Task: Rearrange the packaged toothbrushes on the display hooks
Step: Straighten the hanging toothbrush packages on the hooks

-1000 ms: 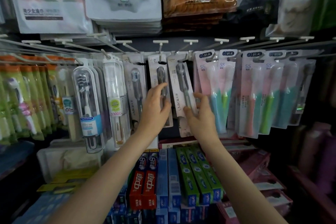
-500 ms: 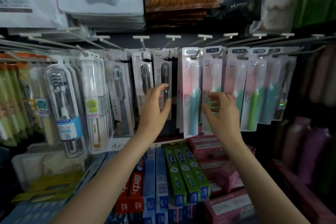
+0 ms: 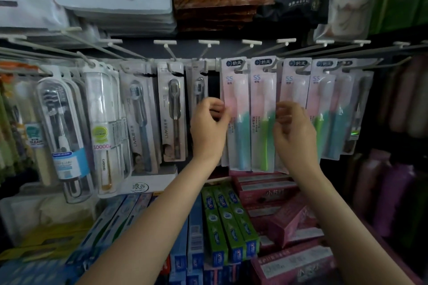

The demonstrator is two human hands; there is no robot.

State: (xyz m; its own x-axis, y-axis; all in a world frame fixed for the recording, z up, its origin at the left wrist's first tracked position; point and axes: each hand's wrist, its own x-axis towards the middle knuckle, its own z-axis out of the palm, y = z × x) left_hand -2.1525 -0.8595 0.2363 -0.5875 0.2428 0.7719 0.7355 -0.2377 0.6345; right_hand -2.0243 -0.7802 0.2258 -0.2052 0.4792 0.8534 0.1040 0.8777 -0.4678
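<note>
Toothbrush packs hang in one row on the hooks [image 3: 209, 42] of the rack. Left hand [image 3: 208, 127], fingers curled, sits before a grey pack [image 3: 198, 90] beside the pink pack [image 3: 235, 113]; whether it grips anything cannot be told. Right hand [image 3: 294, 132], fingers curled, sits before the next pink packs [image 3: 294, 81]; grip likewise unclear.

Grey-carded toothbrush packs [image 3: 171, 113] hang upright on display hooks [image 3: 170, 53] at 11 o'clock; pink-and-teal toothbrush packs [image 3: 262, 113] hang upright in overlapping row at 1 o'clock, just beside them.
</note>
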